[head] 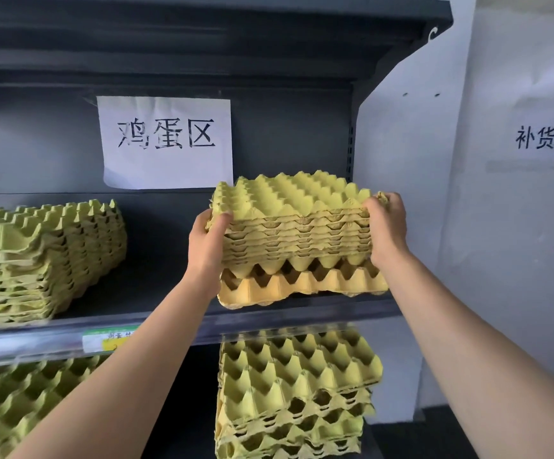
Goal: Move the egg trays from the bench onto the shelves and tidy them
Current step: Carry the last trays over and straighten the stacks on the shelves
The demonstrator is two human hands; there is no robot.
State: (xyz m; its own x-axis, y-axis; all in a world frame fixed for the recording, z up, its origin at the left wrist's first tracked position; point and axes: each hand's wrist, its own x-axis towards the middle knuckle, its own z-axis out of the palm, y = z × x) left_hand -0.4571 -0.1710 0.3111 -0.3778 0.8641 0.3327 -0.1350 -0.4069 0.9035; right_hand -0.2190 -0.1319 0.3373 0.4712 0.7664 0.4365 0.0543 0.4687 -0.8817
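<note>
Shelf point(302, 313): nested yellow-green egg trays point(297, 223)

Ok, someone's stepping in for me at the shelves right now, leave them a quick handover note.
Left hand and right hand grip the two ends of a green tray stack, set on an orange tray at the right of the upper shelf.
Done: another stack sits at that shelf's left; more trays fill the shelf below.
Left: square this stack up and let go. The bench is out of view, so check it for remaining trays.
</note>
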